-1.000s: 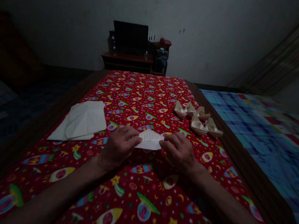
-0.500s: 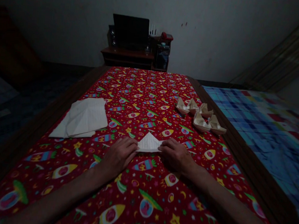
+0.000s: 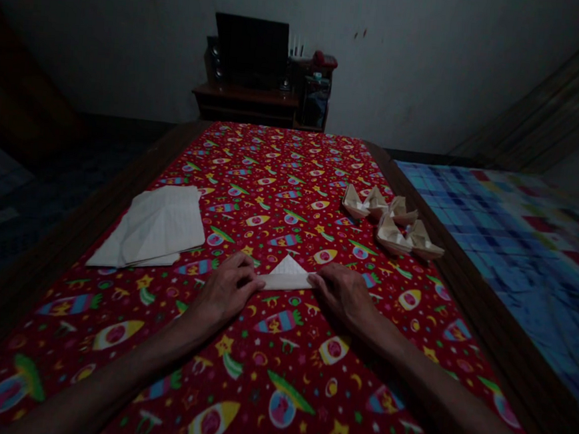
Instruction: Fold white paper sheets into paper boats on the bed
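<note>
A small sheet of folded paper (image 3: 288, 274) lies on the red patterned cloth, its peak pointing away from me and a wide folded band along the near edge. My left hand (image 3: 231, 286) pinches the left end of that band between thumb and fingers. At the other end, my right hand (image 3: 341, 291) grips the right corner, fingers closed. The paper's two end corners are hidden under my fingertips.
To the left lies a stack of loose paper sheets (image 3: 163, 227). Several folded paper boats (image 3: 392, 222) stand at the right. The red cloth (image 3: 283, 170) covers a wooden-edged table (image 3: 446, 269). A dark monitor (image 3: 251, 52) stands on a desk beyond.
The near edge of the paper has been folded up into a wider band, so less of the peak shows. Both hands still hold the ends. The view has tilted slightly.
</note>
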`<state>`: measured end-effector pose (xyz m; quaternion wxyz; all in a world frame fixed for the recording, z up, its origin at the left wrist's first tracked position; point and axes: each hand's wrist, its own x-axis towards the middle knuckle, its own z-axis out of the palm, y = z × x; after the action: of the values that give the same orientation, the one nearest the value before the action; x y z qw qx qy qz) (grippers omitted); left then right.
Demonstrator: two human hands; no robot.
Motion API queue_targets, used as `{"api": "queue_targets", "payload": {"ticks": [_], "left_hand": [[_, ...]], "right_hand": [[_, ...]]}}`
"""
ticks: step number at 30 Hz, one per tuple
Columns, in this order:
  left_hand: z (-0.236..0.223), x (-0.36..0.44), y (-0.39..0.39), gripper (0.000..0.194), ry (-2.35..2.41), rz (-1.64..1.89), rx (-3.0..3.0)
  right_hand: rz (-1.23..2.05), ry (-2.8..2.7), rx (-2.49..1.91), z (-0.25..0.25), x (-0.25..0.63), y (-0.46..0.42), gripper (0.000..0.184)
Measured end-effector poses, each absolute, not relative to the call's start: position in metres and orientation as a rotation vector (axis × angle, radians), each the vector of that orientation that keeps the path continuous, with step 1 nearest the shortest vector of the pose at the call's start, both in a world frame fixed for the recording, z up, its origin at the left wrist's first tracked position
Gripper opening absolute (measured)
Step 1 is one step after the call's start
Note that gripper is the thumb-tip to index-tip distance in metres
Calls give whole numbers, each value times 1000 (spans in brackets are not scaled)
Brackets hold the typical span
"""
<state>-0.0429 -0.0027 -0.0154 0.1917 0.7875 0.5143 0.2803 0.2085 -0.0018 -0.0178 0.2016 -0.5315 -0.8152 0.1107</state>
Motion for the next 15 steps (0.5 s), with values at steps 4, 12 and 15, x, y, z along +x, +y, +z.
{"api": "queue_targets", "payload": {"ticks": [4, 12, 15], "left_hand": [[-19, -41, -1, 21, 1451, 777, 2308], [-16, -40, -3, 23, 1444, 781, 2483], [-11, -33, -8, 42, 1258, 637, 2726]], "right_hand": [[249, -2313, -1542, -13, 205, 0, 30], [170, -2356, -1577, -10, 203, -1, 31], [134, -2361, -1593, -11, 202, -1, 30]]}}
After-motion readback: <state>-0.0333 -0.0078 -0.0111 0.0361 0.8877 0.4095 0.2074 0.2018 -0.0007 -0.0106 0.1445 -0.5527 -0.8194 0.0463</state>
